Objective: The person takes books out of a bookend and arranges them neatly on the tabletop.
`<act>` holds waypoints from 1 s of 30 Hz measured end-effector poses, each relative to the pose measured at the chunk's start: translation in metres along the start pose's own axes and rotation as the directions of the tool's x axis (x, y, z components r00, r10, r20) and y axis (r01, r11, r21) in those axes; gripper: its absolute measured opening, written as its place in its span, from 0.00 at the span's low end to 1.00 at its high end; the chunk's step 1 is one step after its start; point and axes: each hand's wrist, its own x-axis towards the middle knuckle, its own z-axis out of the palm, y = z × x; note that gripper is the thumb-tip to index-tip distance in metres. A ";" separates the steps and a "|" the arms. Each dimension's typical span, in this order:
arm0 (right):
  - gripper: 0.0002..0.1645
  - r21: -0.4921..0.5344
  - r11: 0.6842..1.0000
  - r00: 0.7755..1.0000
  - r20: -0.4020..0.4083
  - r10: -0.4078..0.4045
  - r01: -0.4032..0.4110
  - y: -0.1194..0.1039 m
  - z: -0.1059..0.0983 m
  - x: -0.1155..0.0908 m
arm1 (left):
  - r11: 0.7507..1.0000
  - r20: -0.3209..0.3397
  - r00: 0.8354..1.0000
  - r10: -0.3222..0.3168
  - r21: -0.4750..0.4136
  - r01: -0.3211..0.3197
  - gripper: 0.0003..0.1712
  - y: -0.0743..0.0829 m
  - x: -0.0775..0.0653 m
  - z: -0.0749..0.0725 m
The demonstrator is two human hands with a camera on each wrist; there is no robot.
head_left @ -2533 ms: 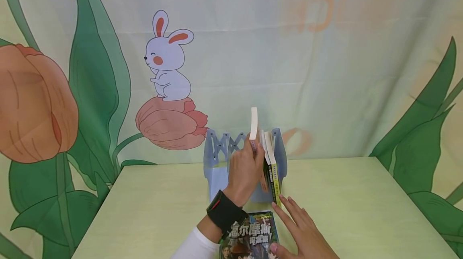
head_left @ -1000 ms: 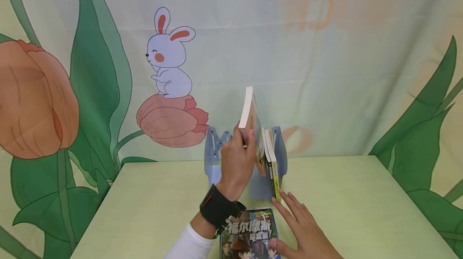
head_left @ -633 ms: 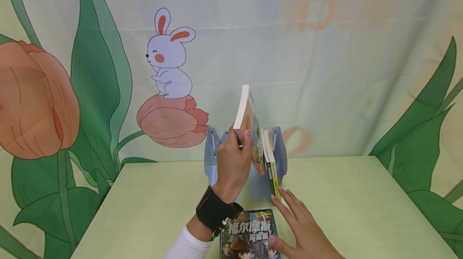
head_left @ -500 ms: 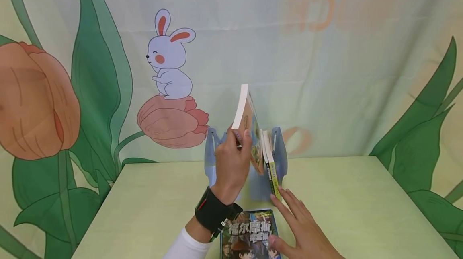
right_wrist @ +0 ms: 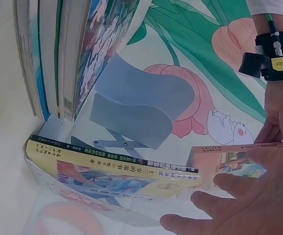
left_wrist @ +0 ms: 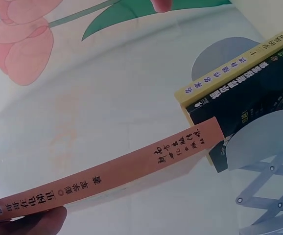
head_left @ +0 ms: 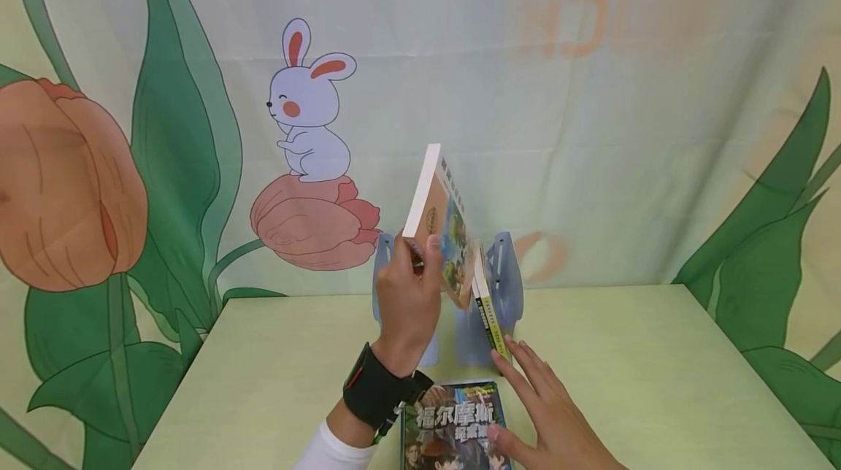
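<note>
We see the left hand pinching an orange-brown book by its upper part, thumb on the picture cover and the other fingers behind it. The book is tilted, in the air above a blue-grey rack, with its spine facing us and its lower end close to the books standing there; we cannot tell whether they touch. Those are a yellow-spined book and a dark book, side by side and leaning, near the rack's right end panel.

The right hand has its fingers extended and spread apart, with nothing held between them. Its fingertips lie just beside the foot of the yellow-spined book (contact there is hard for us to judge), while its thumb overlaps the edge of a stack of books lying in front of the rack on the pale green surface.

We also notice a black band around the left wrist, below it a white sleeve, and a backdrop printed with tulips and a white rabbit.
</note>
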 end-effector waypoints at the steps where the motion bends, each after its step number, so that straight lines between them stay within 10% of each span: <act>1: 0.47 -0.003 1.000 1.000 -0.002 0.000 0.000 0.000 0.000 0.000 | 1.000 -0.008 1.000 0.005 -0.002 -0.005 0.16 0.000 0.000 0.000; 30: 0.50 0.007 0.999 0.995 -0.083 -0.050 0.051 -0.001 -0.009 0.001 | 0.992 -0.130 0.988 0.085 -0.079 -0.096 0.15 0.012 -0.010 -0.019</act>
